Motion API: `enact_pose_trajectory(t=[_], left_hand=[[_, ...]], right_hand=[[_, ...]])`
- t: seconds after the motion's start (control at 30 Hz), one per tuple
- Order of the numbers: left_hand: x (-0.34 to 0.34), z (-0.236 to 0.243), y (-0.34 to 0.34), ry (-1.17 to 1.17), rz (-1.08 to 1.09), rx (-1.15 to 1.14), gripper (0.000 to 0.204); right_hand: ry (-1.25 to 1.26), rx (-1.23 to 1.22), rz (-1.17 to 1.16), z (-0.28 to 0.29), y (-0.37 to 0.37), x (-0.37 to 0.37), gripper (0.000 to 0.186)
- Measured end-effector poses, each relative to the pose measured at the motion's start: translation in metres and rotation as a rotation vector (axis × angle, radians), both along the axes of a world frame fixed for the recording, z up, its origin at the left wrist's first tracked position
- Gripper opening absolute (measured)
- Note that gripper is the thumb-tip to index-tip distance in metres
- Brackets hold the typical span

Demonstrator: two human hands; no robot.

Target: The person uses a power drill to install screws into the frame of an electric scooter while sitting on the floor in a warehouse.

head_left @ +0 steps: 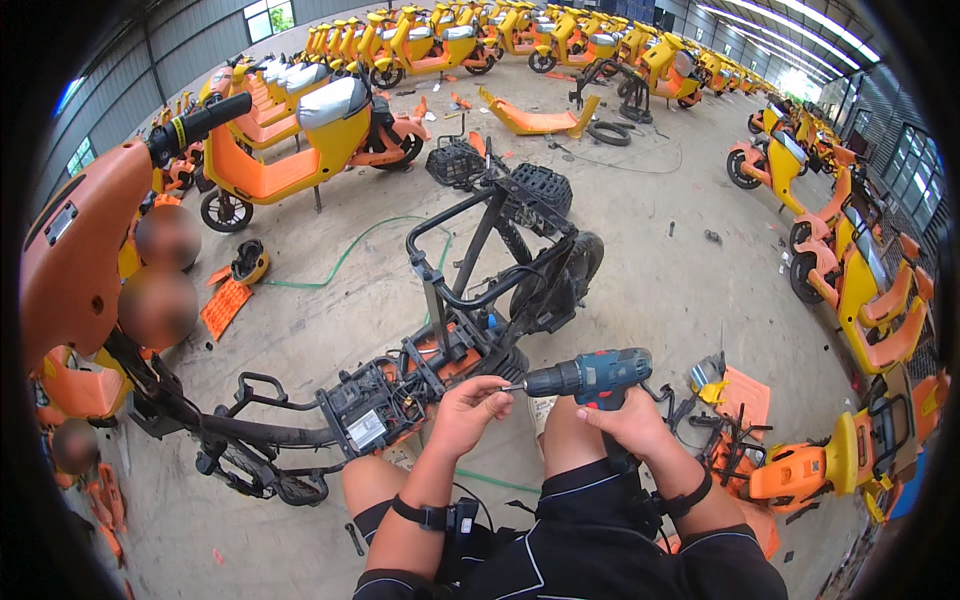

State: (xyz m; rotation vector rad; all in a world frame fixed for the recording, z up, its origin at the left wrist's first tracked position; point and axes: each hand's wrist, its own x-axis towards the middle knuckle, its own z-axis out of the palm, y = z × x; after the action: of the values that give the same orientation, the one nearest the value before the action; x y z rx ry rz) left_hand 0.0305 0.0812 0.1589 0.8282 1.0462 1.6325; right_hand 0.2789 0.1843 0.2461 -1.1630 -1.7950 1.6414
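Note:
Over my lap, a blue-green and black cordless drill (600,376) points to the left. My right hand (632,422) is closed around its grip, which is partly hidden behind the fingers. With thumb and fingertips, my left hand (468,412) pinches the thin metal bit (513,388) at the front of the chuck. Just beyond my hands stands a stripped black scooter frame (465,300), its handlebar end to the left and rear wheel (578,270) to the right. An open compartment with wiring and a silver-labelled box (366,430) lies near my left hand.
A yellow and orange scooter (290,160) stands at the far left. Loose orange panels and black parts (740,400) lie to my right. A yellow helmet (250,262) and green strap (330,275) are on the floor. Rows of scooters (850,260) line the right side and back.

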Motion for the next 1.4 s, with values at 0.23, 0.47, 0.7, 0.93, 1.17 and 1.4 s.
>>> enact_pose_trajectory(t=[0.23, 0.47, 0.7, 0.93, 1.17, 1.4], left_hand=[[0.007, -0.001, -0.002, 0.249, 0.061, -0.018, 0.021], [0.009, 0.0, -0.002, 0.423, 0.072, -0.023, 0.021], [0.01, -0.003, 0.004, 0.441, 0.096, -0.032, 0.019], [0.014, 0.003, 0.009, 0.528, 0.116, -0.038, 0.018], [0.018, 0.001, 0.013, 0.679, 0.241, 0.01, 0.019], [0.023, 0.029, 0.031, 1.081, 0.567, 0.218, 0.02]], right_hand=[[-0.079, 0.139, -0.002, -0.002, 0.003, 0.0, 0.047], [-0.251, 0.304, -0.025, 0.007, 0.007, 0.004, 0.056], [-0.281, 0.401, -0.053, 0.005, 0.011, 0.007, 0.059], [-0.274, 0.428, -0.054, -0.006, 0.019, 0.014, 0.05], [-0.343, 0.541, -0.007, 0.013, 0.027, 0.009, 0.044], [-0.235, 0.526, 0.113, 0.035, 0.072, -0.002, 0.053]])
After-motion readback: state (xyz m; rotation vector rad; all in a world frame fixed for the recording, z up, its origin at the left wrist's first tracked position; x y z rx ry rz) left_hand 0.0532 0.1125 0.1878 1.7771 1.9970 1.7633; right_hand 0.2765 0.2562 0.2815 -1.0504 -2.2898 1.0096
